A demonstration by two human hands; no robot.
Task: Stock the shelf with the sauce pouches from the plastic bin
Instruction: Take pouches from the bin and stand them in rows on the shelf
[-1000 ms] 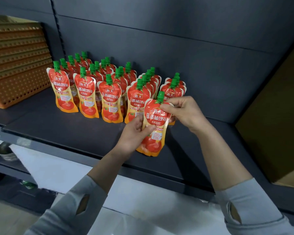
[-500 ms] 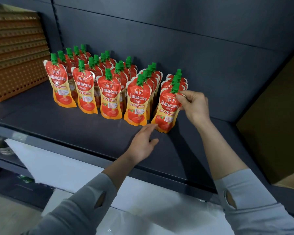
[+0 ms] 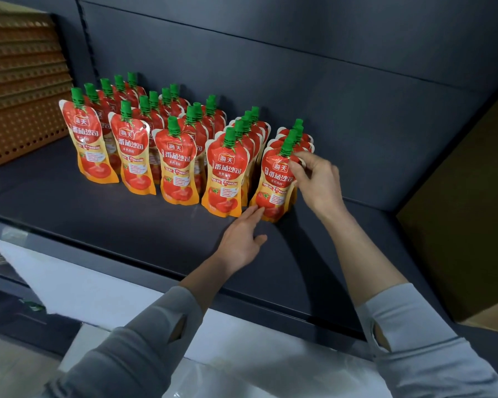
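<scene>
about 24 sauce pouches (image 3: pixel 174 168), two hands (image 3: pixel 318 183)

A dark grey back panel (image 3: pixel 299 81) is spanning twelve o'clock, orange perforated crates (image 3: pixel 18 90) are sitting at ten o'clock, and a brown side board (image 3: pixel 466 211) is standing at three.

shop | dark retail shelf (image 3: pixel 156 231) | rows of identical sauce pouches (image 3: pixel 179 168)

Right hand (image 3: pixel 318 179) on upright front pouch (image 3: pixel 275 182), left hand (image 3: pixel 243 239) fingertips at its base.
</scene>
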